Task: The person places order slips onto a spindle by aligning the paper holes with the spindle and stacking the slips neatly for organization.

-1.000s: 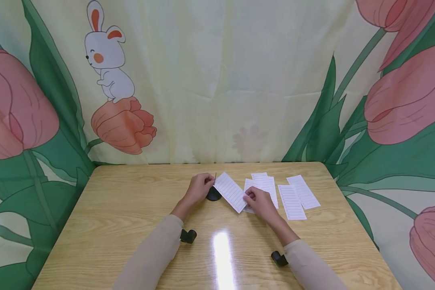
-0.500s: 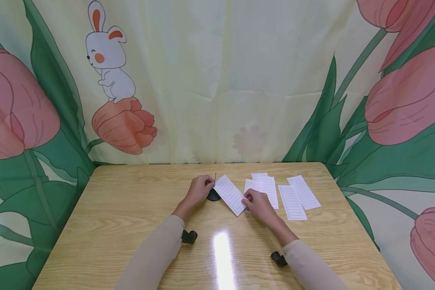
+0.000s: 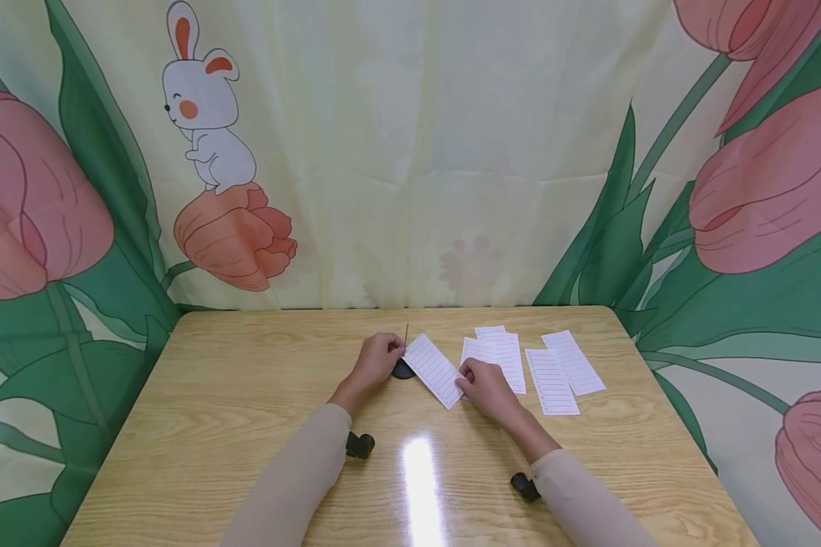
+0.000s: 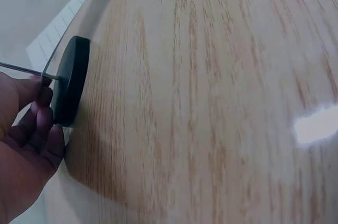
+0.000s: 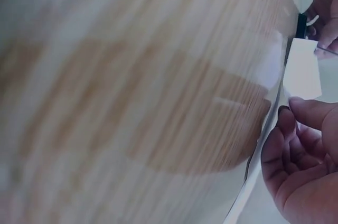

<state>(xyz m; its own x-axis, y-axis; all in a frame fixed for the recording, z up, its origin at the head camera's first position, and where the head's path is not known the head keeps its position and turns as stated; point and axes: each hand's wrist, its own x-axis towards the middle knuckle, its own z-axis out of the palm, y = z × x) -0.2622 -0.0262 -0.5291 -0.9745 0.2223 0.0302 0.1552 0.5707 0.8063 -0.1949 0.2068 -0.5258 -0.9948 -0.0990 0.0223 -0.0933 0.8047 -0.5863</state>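
Observation:
A white lined paper slip (image 3: 434, 370) is held slantwise between both hands just above the wooden table (image 3: 246, 395). My left hand (image 3: 378, 357) pinches its upper end beside a thin metal spike (image 3: 407, 334) that stands on a round black base (image 3: 401, 371). My right hand (image 3: 482, 386) pinches the slip's lower end. In the left wrist view the curled fingers (image 4: 24, 139) sit against the black base (image 4: 71, 86) and spike (image 4: 21, 69). The right wrist view shows the slip (image 5: 302, 71) edge-on above my right hand's fingers (image 5: 301, 160).
More lined slips lie flat to the right: a small overlapping pile (image 3: 499, 351) and two single slips (image 3: 550, 380) (image 3: 572, 362). Flower-print curtains surround the table on three sides. A bright light reflection sits at the near middle of the table.
Both hands have drawn slightly closer together and the slip has shifted a little left, toward the spike. The slips on the table have not moved.

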